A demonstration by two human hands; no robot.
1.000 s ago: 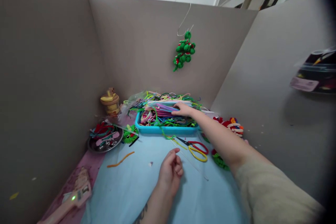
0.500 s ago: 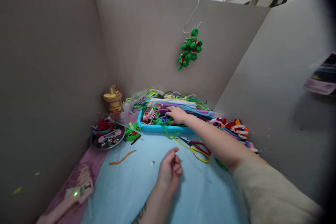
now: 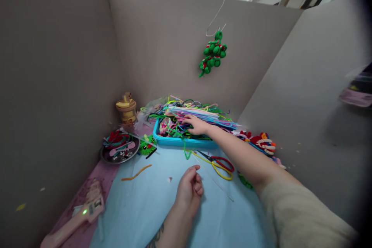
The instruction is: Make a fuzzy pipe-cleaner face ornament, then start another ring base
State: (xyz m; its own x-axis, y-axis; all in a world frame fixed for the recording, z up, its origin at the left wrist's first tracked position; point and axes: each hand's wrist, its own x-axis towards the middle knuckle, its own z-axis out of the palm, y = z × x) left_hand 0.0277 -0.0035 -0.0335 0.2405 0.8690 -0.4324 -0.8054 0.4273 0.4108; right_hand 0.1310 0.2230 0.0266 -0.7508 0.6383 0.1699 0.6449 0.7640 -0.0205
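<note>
Blue tray (image 3: pixel 174 142) at the back of the mat (image 3: pixel 151 209) was heaped with pipe cleaners (image 3: pixel 197 118), and the right hand (image 3: pixel 197 125) lay spread on the heap, fingers among the stems, none visibly pinched or lifted out. The left hand (image 3: pixel 189 190) rested loosely curled on the mat, holding nothing I could make out. Scissors (image 3: pixel 218 163) lay untouched just beside the tray.

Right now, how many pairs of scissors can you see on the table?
1. The scissors, with red and yellow handles, lie on the blue mat just in front of the blue tray, between the two hands. More could be hidden under the pipe cleaners.
</note>
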